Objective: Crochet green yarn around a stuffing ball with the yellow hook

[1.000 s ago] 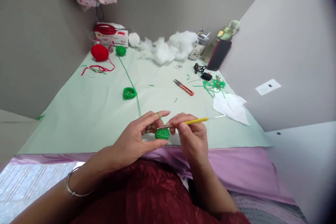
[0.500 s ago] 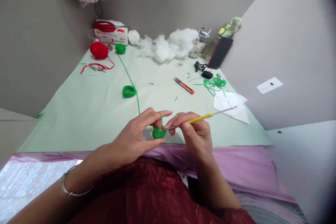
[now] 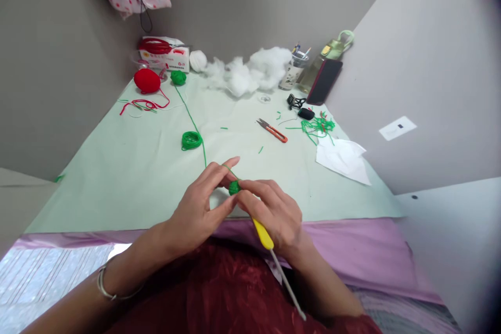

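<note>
Between my two hands sits a small green crochet piece [image 3: 234,187], partly covered by fingers. My left hand [image 3: 199,203] pinches it from the left, with green yarn looped over the raised index finger. My right hand [image 3: 274,211] is closed round a crochet hook [image 3: 263,234] with a yellow handle; its bare metal end points down towards my lap. The right fingertips touch the crochet piece, and the hook's working tip is hidden there. From my left hand the green yarn strand [image 3: 189,111] runs back to a green yarn ball [image 3: 178,78].
A green yarn coil [image 3: 191,140] lies beyond my left hand. Orange thread snips [image 3: 273,130] lie mid-table. White stuffing [image 3: 250,72], a pencil cup [image 3: 291,73], a bottle [image 3: 313,75] and a phone [image 3: 324,81] stand behind. Yarn scraps [image 3: 319,125] and white cloth [image 3: 342,157] are at right; a red ball [image 3: 147,81] is at left.
My right hand has turned and moved left against the crochet piece. The hook's free end has swung from pointing right to pointing down at my lap.
</note>
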The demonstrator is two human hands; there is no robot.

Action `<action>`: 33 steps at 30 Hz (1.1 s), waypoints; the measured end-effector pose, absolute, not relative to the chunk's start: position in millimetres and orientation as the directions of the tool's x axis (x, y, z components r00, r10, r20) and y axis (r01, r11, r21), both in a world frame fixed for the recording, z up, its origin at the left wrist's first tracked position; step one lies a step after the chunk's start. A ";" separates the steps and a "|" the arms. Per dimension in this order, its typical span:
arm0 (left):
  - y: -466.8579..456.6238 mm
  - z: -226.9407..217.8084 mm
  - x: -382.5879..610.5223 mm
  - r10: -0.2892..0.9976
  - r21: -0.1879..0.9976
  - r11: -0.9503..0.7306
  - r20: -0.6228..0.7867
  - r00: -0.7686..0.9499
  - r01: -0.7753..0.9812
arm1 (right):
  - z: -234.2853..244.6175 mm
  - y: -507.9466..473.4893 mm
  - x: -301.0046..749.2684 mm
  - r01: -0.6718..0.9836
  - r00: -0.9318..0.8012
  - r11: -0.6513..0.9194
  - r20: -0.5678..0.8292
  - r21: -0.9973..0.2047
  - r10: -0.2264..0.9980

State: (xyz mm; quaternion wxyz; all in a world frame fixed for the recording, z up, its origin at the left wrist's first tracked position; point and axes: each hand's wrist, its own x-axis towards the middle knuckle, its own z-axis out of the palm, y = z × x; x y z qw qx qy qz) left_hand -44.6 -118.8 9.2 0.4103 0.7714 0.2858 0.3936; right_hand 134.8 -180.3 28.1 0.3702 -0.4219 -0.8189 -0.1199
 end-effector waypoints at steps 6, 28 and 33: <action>-121.9 11.4 -46.6 0.714 0.800 -0.595 0.478 0.511 0.083 | 37.1 -183.9 143.9 0.636 -0.268 0.649 0.668 -0.418 0.694; -125.2 17.6 -36.1 0.905 0.989 -0.059 0.110 0.410 -0.135 | 4.9 -187.3 140.8 0.795 -0.269 0.581 0.759 -0.172 0.593; -126.0 20.2 -36.2 0.909 0.987 -0.014 0.079 0.409 -0.159 | 8.0 -187.3 139.6 0.803 -0.281 0.587 0.801 -0.106 0.529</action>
